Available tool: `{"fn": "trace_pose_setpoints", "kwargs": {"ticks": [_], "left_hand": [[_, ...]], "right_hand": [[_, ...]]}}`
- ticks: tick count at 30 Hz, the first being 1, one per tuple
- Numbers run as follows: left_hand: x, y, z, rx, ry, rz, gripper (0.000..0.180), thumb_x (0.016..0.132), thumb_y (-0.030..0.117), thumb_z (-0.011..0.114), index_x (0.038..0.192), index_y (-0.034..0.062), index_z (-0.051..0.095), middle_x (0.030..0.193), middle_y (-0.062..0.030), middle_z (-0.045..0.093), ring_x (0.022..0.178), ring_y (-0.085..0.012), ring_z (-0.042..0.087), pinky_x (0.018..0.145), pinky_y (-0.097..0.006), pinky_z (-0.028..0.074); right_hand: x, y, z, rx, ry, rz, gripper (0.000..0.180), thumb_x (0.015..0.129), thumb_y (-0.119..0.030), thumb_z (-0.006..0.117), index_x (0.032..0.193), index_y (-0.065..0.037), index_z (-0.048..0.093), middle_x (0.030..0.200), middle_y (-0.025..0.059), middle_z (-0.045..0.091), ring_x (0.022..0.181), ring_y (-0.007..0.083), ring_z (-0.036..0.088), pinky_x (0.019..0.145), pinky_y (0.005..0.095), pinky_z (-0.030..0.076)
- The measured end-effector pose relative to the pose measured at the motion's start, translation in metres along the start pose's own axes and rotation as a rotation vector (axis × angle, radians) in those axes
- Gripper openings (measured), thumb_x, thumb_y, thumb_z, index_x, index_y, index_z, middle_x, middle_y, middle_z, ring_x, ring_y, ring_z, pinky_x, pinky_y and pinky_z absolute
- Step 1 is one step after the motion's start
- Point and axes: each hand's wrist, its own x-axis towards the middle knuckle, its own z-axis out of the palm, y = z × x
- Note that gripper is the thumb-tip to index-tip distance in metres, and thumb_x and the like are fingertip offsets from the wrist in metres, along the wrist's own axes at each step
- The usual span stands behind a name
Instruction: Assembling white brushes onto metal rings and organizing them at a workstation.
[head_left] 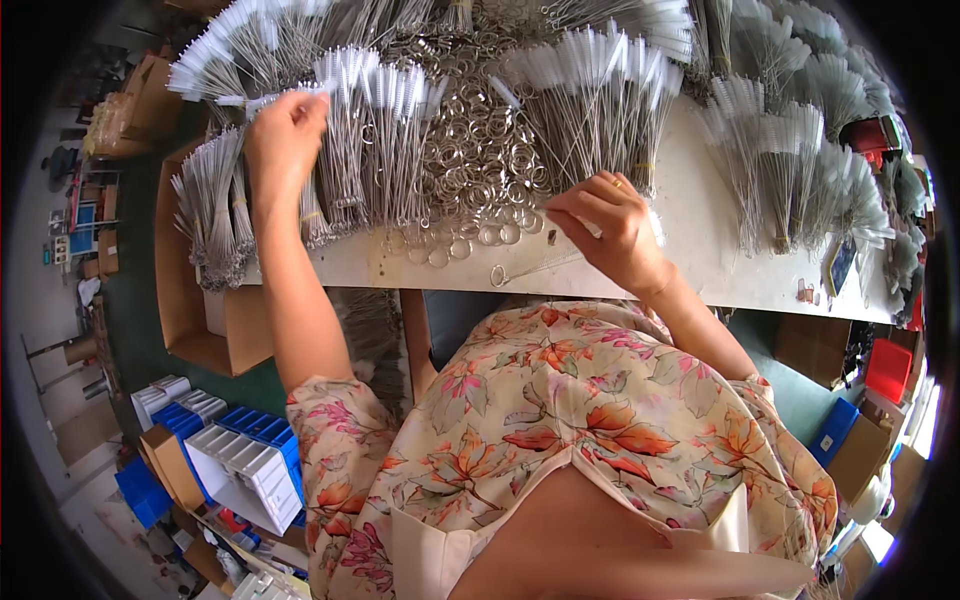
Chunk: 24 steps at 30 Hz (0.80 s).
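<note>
My left hand (285,140) reaches to the far left of the table, its fingers closed at a white bristle head (318,90) of a thin wire brush lying crosswise. Bundles of such brushes (350,140) stand beside it, bristles away from me and wire loops toward me. Nearer the table's front, my right hand (612,228) is closed in a pinch; what its fingertips hold, if anything, is too small to make out. Just left of it lies a single wire brush stem (545,266) with a ring (498,275) at its end. A heap of metal rings (485,150) spreads between the brush bundles.
More brush bundles (600,90) lie behind my right hand, others (785,170) at the right of the white table (690,215). A cardboard box (190,310) stands below the left table edge. Blue and white plastic bins (240,470) are on the floor at left.
</note>
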Motion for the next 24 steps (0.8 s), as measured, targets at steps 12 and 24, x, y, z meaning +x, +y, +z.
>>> {"fn": "trace_pose_setpoints", "kwargs": {"ticks": [12,24], "left_hand": [[0.182,0.079,-0.070,0.143,-0.253,0.225,0.023,0.078,0.028,0.062,0.077,0.0051,0.062,0.059,0.0042,0.049,0.043,-0.0021,0.037,0.037,-0.019,0.029],[0.027,0.031,0.036,-0.173,-0.321,0.053,0.021,0.079,0.023,0.064,0.078,0.0018,0.062,0.062,-0.0034,0.061,0.053,-0.0083,0.057,0.045,-0.023,0.045]], "right_hand": [[-0.020,0.016,-0.026,-0.061,0.059,0.172,0.008,0.070,-0.005,0.068,0.076,-0.008,0.063,0.064,0.0039,0.053,0.062,0.0218,0.051,0.058,0.0325,0.041],[0.047,0.070,-0.042,-0.097,0.116,0.477,0.021,0.079,-0.025,0.063,0.082,-0.004,0.065,0.073,0.0104,0.064,0.063,0.0233,0.062,0.059,0.0322,0.048]]}}
